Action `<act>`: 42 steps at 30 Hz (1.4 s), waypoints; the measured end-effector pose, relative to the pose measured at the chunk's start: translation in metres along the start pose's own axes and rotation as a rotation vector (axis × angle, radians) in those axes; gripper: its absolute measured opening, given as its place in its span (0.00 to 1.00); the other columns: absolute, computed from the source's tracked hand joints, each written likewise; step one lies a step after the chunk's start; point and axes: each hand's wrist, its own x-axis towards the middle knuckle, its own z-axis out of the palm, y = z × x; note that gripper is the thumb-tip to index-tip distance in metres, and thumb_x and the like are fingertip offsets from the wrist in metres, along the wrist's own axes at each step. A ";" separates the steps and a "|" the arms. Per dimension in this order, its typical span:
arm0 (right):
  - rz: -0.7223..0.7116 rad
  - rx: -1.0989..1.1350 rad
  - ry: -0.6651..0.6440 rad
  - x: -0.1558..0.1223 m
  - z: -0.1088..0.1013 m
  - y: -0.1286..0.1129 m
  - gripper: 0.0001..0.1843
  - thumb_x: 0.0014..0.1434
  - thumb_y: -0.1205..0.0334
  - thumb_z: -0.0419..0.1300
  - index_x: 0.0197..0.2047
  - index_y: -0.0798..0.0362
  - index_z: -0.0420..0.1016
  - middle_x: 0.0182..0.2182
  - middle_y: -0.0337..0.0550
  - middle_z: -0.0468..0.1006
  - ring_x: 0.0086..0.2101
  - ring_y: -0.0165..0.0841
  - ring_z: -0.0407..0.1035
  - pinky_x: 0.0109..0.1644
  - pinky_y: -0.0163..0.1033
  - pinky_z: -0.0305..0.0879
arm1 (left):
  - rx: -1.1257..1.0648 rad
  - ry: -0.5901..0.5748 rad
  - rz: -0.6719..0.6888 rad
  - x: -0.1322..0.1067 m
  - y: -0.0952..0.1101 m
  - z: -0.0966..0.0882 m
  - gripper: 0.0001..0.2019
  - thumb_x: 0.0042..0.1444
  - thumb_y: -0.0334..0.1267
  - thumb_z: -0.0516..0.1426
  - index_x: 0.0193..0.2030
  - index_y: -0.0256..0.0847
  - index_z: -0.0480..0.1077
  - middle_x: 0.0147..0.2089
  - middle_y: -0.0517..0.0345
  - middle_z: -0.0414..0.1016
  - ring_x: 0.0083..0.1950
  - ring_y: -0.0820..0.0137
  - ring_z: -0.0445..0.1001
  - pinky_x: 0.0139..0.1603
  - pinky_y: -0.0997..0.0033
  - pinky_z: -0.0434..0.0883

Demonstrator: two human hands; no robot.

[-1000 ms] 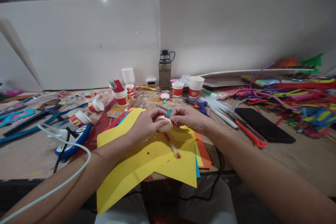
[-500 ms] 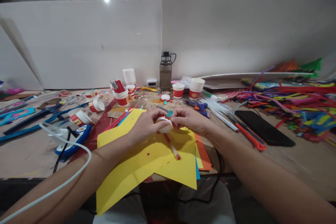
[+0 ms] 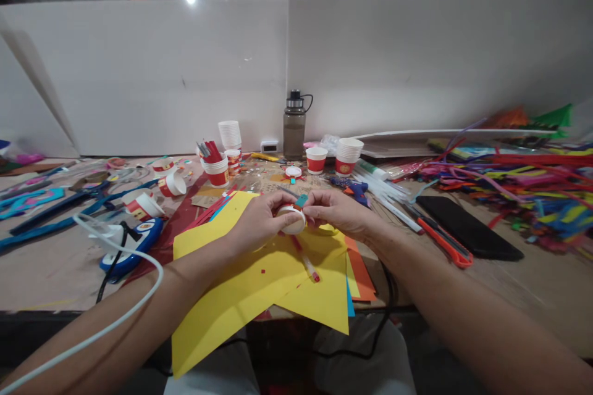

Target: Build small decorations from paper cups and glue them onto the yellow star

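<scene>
My left hand (image 3: pixel 260 220) is closed around a small paper cup (image 3: pixel 293 224) tipped on its side, its white round end facing me. The thumb lies across that end. My right hand (image 3: pixel 331 210) pinches at the cup's right side, where a small teal paper piece (image 3: pixel 301 200) stands up between the two hands. The fingertips partly hide the piece, and I cannot tell whether it is stuck to the cup. Beneath the hands are sheets of yellow paper (image 3: pixel 241 287), with a red-ended pen (image 3: pixel 311 268) lying on them.
Behind stand a water bottle (image 3: pixel 294 133), stacked paper cups (image 3: pixel 348 157) and a cup of red pens (image 3: pixel 215 171). At right lie a red box cutter (image 3: pixel 447 244), a black phone (image 3: pixel 470 227) and colourful pipe cleaners (image 3: pixel 532 185). A white cable (image 3: pixel 155 278) crosses above my left forearm.
The view has shifted very slightly. Both hands keep the same hold on the cup and the teal piece.
</scene>
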 end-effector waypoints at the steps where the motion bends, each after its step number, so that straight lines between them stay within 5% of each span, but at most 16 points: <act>1: -0.002 0.002 0.000 0.000 0.000 0.000 0.14 0.50 0.54 0.66 0.28 0.55 0.68 0.22 0.36 0.71 0.25 0.26 0.66 0.29 0.33 0.59 | -0.008 0.000 -0.002 0.000 0.000 0.000 0.09 0.51 0.38 0.61 0.39 0.39 0.72 0.38 0.57 0.76 0.38 0.70 0.73 0.42 0.70 0.69; 28: 0.009 0.054 -0.015 -0.006 0.004 -0.007 0.13 0.51 0.57 0.65 0.31 0.55 0.66 0.22 0.33 0.71 0.23 0.24 0.66 0.27 0.31 0.56 | -0.072 -0.003 -0.063 0.002 0.000 0.000 0.11 0.52 0.42 0.60 0.40 0.38 0.72 0.36 0.57 0.75 0.35 0.72 0.71 0.36 0.73 0.67; 42: -0.011 0.098 -0.017 -0.003 0.004 -0.004 0.12 0.53 0.57 0.64 0.37 0.54 0.69 0.28 0.36 0.72 0.26 0.24 0.65 0.32 0.33 0.62 | -0.371 0.016 -0.207 0.008 -0.009 -0.002 0.16 0.50 0.46 0.62 0.40 0.36 0.70 0.36 0.55 0.75 0.33 0.71 0.73 0.28 0.73 0.73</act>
